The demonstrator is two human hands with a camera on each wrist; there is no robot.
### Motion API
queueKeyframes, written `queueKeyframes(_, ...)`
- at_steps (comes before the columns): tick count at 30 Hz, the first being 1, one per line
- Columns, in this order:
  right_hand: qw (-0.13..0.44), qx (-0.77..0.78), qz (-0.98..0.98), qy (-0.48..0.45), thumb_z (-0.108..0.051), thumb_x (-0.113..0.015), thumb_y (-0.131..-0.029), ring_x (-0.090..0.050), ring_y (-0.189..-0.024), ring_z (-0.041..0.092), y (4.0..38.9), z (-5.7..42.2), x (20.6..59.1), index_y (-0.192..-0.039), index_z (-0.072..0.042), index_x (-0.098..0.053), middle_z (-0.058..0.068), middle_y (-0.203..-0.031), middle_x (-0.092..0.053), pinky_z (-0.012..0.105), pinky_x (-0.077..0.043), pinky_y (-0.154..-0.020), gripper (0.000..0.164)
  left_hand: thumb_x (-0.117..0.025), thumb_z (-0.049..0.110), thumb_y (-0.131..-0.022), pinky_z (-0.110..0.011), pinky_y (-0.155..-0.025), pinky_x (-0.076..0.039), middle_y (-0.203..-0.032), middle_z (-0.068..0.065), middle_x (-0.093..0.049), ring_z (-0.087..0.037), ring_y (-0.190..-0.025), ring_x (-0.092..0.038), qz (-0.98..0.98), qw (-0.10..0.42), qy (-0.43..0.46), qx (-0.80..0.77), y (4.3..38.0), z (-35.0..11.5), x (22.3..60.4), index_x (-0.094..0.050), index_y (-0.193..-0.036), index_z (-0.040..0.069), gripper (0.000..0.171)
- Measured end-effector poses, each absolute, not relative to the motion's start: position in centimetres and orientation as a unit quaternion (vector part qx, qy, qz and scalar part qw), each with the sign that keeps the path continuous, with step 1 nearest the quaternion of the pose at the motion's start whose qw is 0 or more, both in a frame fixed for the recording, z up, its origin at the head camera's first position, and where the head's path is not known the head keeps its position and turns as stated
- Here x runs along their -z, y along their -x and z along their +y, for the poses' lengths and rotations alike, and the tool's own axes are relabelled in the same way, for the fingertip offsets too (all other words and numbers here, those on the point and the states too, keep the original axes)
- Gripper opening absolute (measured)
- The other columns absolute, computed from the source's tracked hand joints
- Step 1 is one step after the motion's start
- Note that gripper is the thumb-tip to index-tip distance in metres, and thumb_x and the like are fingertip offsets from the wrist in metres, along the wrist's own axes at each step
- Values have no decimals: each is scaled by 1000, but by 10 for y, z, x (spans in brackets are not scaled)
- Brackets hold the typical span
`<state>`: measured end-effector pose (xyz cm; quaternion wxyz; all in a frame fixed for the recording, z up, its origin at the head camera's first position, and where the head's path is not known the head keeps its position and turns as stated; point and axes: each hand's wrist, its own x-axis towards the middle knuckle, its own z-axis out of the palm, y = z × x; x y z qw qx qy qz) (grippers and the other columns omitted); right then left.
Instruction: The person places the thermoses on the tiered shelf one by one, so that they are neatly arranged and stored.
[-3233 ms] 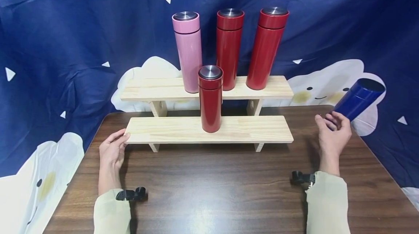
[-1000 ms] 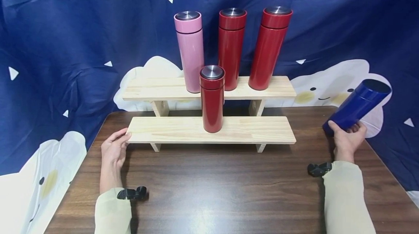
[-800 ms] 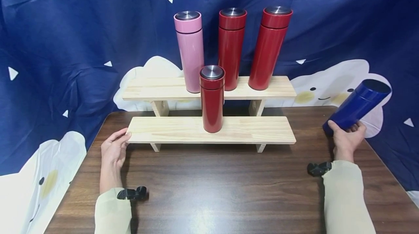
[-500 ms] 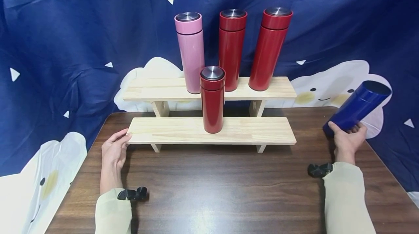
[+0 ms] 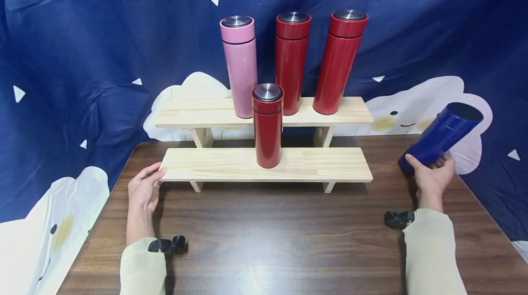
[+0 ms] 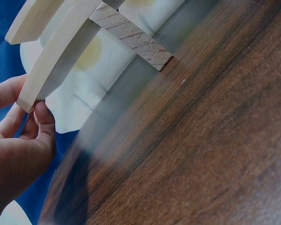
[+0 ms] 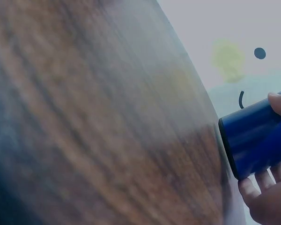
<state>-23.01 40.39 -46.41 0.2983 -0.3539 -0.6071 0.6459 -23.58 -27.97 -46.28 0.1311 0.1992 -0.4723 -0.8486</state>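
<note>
My right hand [image 5: 433,178] grips a blue thermos flask [image 5: 443,132] low on its body, thumb on one side and fingers on the other. The flask tilts, its top leaning to the right; in the right wrist view its dark-rimmed bottom end [image 7: 228,150] shows near the table's edge. At the left, my left hand [image 5: 142,189] pinches the end of the front wooden shelf [image 5: 214,164], as the left wrist view also shows. One red thermos [image 5: 267,134] stands upright on that shelf.
On the raised rear shelf [image 5: 194,111] stand a pink thermos [image 5: 240,73] and two red ones, the middle thermos [image 5: 292,70] and the right thermos [image 5: 340,66]. A blue cloud-printed curtain [image 5: 103,34] hangs behind the brown table [image 5: 255,235].
Earlier my right hand was higher, at the blue flask's left side; it then went round its lower part. In the last half second hand and flask moved slightly left. The left hand stays put.
</note>
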Motion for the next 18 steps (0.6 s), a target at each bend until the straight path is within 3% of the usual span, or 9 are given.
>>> queueKeyframes(5, 297, -646, -613, 344, 4, -82, -78, -47, -126, 13, 228, 400, 463, -149, -17, -40, 1, -141, -46, 27, -43, -102, 85, -69, -22, -83, -23, -64, -58, -88, -11, -71, -17, -75, -69, -470, 135, -193, 851, 236, -280, 463, -77, -89, -3, 21)
queueKeyframes(12, 303, -655, -607, 332, 4, -83, -77, -47, -127, 14, 227, 396, 458, -149, -17, -42, 2, -141, -48, 30, -38, -112, 85, -73, -20, -80, -23, -65, -58, -90, -11, -71, -17, -77, -69, -474, 136, -189, 849, 235, -279, 463, -78, -91, -4, 20)
queueKeyframes(18, 325, -684, -582, 295, 7, -85, -74, -53, -115, 12, 224, 390, 448, -136, -16, -54, -2, -125, -56, 25, -39, -108, 74, -73, -21, -81, -23, -65, -58, -91, -12, -70, -17, -78, -69, -473, 135, -196, 848, 236, -279, 463, -77, -92, -5, 20)
